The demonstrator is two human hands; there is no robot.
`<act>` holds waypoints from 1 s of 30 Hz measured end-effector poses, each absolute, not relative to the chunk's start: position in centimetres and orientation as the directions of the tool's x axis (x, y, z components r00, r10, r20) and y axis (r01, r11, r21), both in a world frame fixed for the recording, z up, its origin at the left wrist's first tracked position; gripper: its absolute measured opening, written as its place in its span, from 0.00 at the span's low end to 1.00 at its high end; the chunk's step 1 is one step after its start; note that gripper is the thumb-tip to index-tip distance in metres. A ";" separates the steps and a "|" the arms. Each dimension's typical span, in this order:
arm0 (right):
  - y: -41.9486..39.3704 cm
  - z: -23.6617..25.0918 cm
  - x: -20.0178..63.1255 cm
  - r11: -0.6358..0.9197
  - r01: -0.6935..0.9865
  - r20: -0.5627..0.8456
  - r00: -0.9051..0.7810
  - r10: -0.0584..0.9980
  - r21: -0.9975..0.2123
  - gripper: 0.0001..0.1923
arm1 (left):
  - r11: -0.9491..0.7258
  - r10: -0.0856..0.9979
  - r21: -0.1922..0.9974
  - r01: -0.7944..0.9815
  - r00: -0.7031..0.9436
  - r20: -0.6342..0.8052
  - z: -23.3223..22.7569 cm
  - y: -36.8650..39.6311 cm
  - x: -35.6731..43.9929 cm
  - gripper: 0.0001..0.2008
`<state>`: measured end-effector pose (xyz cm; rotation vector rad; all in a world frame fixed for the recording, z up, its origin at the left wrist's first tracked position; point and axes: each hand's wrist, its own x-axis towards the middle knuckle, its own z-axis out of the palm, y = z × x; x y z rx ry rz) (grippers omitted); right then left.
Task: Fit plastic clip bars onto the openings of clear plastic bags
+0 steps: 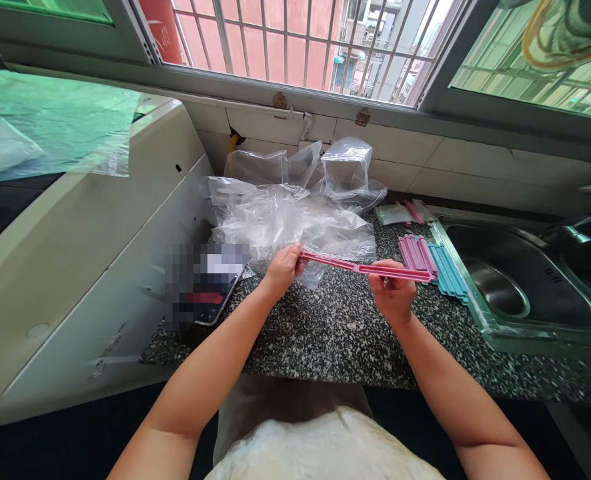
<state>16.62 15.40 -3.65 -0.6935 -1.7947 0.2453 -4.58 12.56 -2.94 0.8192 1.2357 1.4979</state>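
Note:
A long pink bag sealing clip (340, 262), unfolded at its middle hinge, stretches almost level above the counter. My left hand (284, 270) pinches its left end. Farther right, my right hand (394, 293) grips the other half from below, its fingers curled under the strip. Just beyond my left hand lies a heap of clear plastic bags (275, 213). Several pink clips (415, 255) and several blue clips (448, 270) lie side by side to the right of my right hand. A small clear packet (394, 213) with pink pieces beside it rests behind them.
The speckled stone counter (320, 333) ends at a steel sink (505, 267) on the right. A phone (220, 283), partly blurred, lies at the left against a pale appliance (140, 220). Green-tinted plastic sheeting (70, 120) covers its top. A barred window (295, 40) stands behind.

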 end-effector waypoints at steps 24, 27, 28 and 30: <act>15.6 -3.0 16.1 0.835 0.387 0.716 -0.443 0.540 -0.391 0.01 | -0.010 0.971 0.984 -0.181 -0.237 -0.033 -3.1 12.6 -4.6 0.21; 15.6 -2.8 16.1 0.833 0.401 0.710 -0.452 0.541 -0.380 0.02 | -0.008 0.977 0.985 -0.172 -0.210 -0.029 -3.1 12.7 -4.8 0.21; 15.6 -2.8 16.2 0.831 0.404 0.707 -0.452 0.544 -0.381 0.02 | -0.012 0.980 0.985 -0.174 -0.199 -0.023 -3.2 12.7 -4.8 0.22; 15.6 -2.8 16.2 0.828 0.406 0.702 -0.452 0.550 -0.387 0.02 | -0.029 0.983 0.983 -0.182 -0.181 -0.004 -3.3 12.7 -5.0 0.22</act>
